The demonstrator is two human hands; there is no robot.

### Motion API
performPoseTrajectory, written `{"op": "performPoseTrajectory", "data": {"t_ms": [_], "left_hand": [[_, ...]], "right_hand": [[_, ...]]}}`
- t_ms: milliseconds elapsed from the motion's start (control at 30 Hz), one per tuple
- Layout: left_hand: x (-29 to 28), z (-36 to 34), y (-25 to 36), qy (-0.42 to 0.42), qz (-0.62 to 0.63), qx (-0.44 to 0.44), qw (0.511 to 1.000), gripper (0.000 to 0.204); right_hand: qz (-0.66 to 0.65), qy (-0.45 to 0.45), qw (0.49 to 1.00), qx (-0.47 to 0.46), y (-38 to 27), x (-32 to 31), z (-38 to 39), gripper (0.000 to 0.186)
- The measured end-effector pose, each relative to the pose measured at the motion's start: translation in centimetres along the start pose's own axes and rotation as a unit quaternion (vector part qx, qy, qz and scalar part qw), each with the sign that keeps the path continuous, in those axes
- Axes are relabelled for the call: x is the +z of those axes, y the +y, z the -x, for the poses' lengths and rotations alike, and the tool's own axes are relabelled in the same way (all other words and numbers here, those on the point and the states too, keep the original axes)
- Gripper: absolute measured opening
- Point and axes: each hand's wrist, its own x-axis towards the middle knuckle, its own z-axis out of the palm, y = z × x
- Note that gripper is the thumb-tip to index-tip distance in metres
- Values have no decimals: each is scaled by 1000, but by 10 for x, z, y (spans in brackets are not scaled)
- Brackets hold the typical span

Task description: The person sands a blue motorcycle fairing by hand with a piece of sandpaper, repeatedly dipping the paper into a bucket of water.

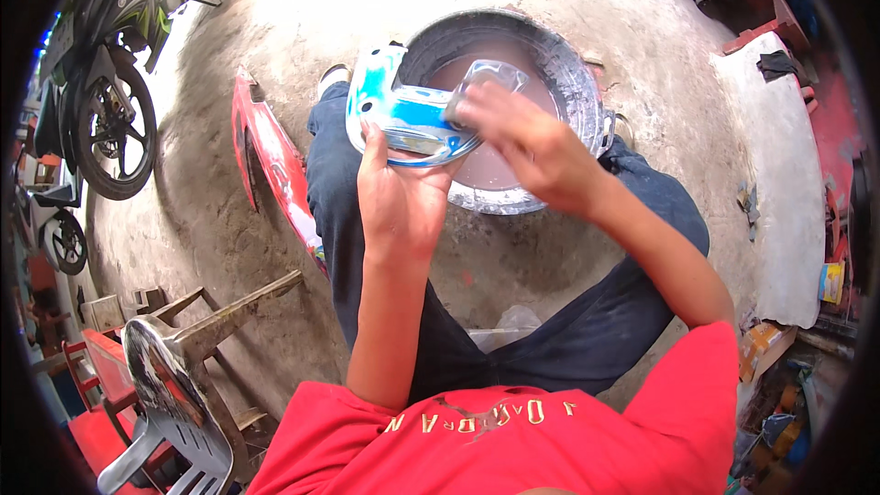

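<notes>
Above the near-left part of a round basin (579, 96), a curved blue-and-white panel (417, 112) is held clear of the liquid (495, 170). The basin stands on the concrete floor (669, 82), between the person's legs (335, 188), and contains murky, pinkish-grey liquid.

Left hand (401, 197): supports the panel from the near side. The thumb lies along the near edge; the other fingers pass beneath. Grip: closed on the panel.

Right hand (527, 133): positioned over the panel's right portion, fingers bent down toward the surface. The fingertips are blurred. Whether they grasp a separate pad or press on the panel directly cannot be told. A greyish, partly translucent section (500, 75) shows just beyond them; whether it belongs to the panel is likewise unclear.

Status, by judgement: surface work on the panel appears to be partway. Pale, patchy areas are exposed on the left arm and around the holes. Solid blue is present across the middle and along the lower edge, so the finish is uneven and these zones probably count as outstanding. The underside is hidden and cannot be assessed.

A red panel (280, 156) lies on the floor beside the left leg, untouched by either hand.
</notes>
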Motion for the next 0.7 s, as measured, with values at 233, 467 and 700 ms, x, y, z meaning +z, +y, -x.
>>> {"op": "performPoseTrajectory", "data": {"t_ms": [233,467,700], "left_hand": [[9,2,-5,-5,-10,17,1000,48],[8,5,1,15,-6,22,1000,45],[5,4,-2,9,12,11,1000,46]], "right_hand": [[35,23,999,34,30,-9,0,36],[37,23,996,75,35,-6,-5,35],[57,12,997,47,35,-7,-12,35]]}}
